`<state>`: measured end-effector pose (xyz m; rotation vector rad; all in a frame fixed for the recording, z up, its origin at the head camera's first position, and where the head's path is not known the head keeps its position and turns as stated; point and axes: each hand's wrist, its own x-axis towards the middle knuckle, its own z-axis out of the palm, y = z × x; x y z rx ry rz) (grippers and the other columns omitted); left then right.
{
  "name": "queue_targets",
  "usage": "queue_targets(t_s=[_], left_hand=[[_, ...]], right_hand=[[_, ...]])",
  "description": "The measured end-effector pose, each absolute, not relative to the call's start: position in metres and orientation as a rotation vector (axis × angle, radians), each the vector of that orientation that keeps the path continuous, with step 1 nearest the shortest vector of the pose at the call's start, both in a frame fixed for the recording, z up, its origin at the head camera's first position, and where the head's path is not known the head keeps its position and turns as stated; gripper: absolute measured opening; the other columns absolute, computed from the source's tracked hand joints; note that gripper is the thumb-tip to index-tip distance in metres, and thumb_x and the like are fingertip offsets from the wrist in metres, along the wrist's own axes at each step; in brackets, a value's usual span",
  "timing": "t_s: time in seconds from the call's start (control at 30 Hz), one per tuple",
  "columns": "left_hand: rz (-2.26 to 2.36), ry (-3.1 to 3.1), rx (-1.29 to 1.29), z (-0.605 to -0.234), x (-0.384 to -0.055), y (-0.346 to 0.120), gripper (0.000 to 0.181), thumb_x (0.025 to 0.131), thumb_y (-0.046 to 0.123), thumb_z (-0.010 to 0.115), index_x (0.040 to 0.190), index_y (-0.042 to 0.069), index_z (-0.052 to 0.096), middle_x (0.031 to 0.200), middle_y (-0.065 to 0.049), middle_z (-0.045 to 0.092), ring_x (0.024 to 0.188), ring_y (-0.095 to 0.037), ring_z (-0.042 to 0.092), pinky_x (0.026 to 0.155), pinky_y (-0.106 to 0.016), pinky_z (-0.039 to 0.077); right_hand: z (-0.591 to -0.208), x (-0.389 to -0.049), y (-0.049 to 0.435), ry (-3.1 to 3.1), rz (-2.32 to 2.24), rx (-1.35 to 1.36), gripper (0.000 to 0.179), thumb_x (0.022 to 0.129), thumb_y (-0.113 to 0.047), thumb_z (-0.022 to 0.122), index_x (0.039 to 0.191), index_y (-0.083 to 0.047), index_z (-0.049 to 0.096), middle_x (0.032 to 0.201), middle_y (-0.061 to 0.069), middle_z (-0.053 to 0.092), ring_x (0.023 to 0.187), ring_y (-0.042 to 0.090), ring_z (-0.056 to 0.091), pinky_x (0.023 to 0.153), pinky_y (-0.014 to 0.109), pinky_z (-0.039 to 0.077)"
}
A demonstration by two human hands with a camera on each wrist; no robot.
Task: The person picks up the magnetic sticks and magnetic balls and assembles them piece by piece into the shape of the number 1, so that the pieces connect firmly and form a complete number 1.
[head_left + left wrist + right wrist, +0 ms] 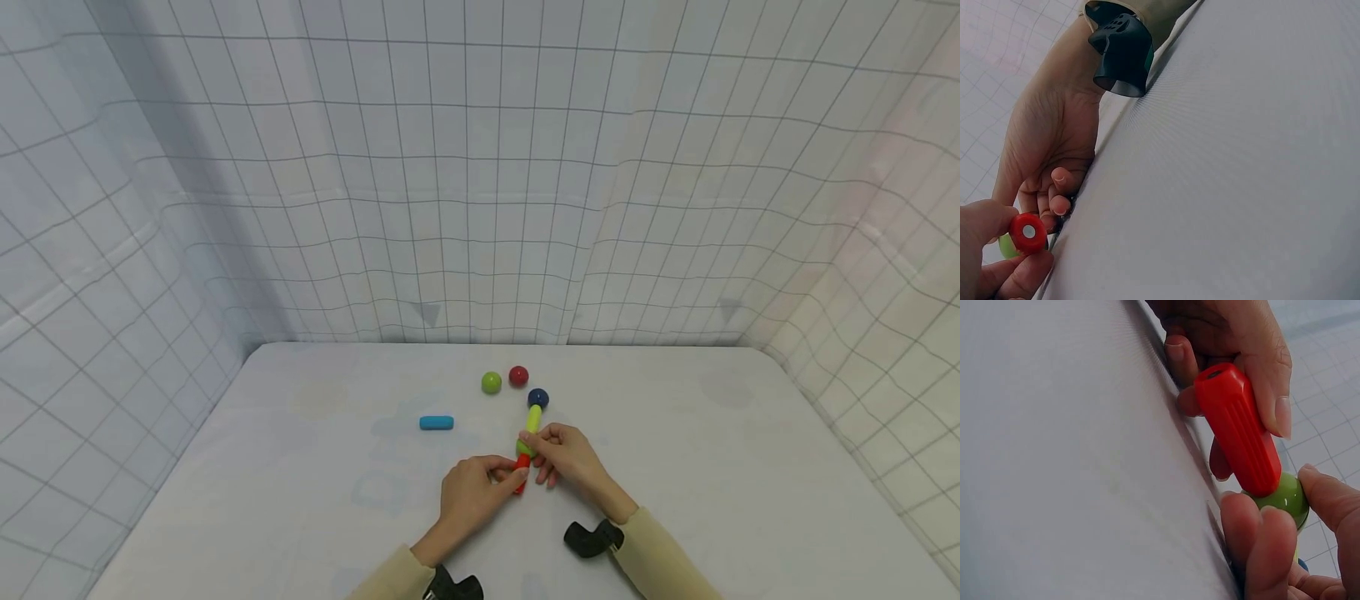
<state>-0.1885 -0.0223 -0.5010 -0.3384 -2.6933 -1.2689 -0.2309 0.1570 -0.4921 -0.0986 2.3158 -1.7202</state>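
Between the thumb and fingers of my left hand [471, 496] is a short ribbed red stick [1238, 431]. Its near end shows a pale round disc in the left wrist view. The stick's far end meets a shiny green ball [1288, 499], which my right hand [576, 462] pinches between thumb and fingertips. From the ball's other side a yellow-green stick [534, 418] runs away from me to a dark blue ball [537, 398]. These pieces form one line in the head view. My fingers partly cover the red stick and the green ball there.
A blue stick [437, 422] lies on the white table [300, 483], left of the joined pieces. Farther back sit a lime-green ball [491, 382] and a red ball [518, 376]. A gridded white curtain [480, 183] hangs behind the table and at both sides.
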Motion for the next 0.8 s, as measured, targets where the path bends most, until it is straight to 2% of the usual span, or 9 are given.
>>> queue_targets(t_s=[0.8], left_hand=[[-1.232,-2.71,-0.349,-0.5055,-0.1906,-0.0224,0.033,0.083,0.048,0.068,0.092,0.017,0.077,0.061,0.022,0.057,0.05,0.002,0.046,0.048,-0.021,0.036]], right_hand=[[-0.4901,-0.2302,0.157,2.34,-1.711,-0.101,0.046,0.085,-0.044,0.069,0.089,0.001,0.059,0.066,0.008,0.06,0.047,0.018,0.059,0.043,0.026,0.047]])
